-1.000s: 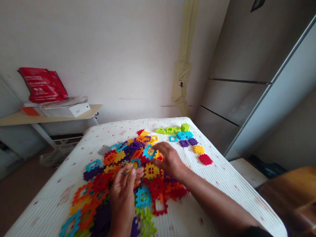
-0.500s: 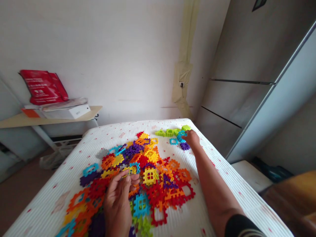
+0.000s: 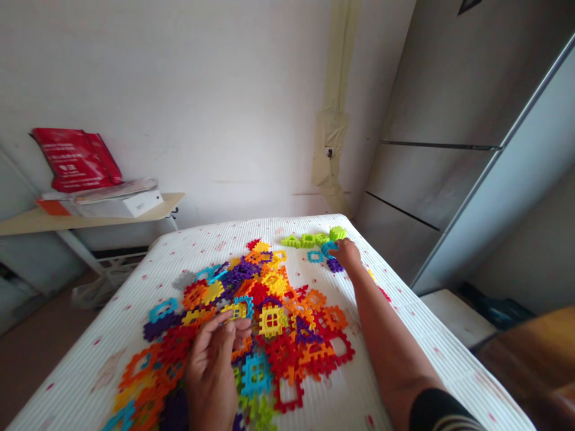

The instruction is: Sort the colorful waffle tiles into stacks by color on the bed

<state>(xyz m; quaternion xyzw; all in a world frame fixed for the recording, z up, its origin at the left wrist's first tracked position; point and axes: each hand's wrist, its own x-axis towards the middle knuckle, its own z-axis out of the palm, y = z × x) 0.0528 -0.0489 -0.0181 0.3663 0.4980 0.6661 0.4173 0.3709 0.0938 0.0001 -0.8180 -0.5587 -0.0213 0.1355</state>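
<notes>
My left hand [image 3: 214,353] is closed over the near part of the heap, pinching a yellow window-shaped interlocking plastic block [image 3: 233,310] between thumb and fingers. A blue frame block [image 3: 247,304] shows right behind it; whether it is held too I cannot tell. My right hand [image 3: 348,252] reaches to the far right, its fingers bent over a small stack of blue blocks [image 3: 329,248], hiding part of it. Close by that hand are purple blocks [image 3: 335,265], a single blue frame block [image 3: 315,257] and a stack of green blocks [image 3: 338,233].
A mixed heap of red, orange, yellow and purple blocks [image 3: 283,353] covers the middle of the bed-like surface with a white spotted cover [image 3: 215,233]. Green blocks [image 3: 305,240] form a row at the back. A side table [image 3: 175,203] and a grey refrigerator [image 3: 431,173] flank it.
My right hand has lowered slightly onto the blue stack, and the blue block at its fingertips now lies lower. My left hand keeps its hold, shifting barely with the view.
</notes>
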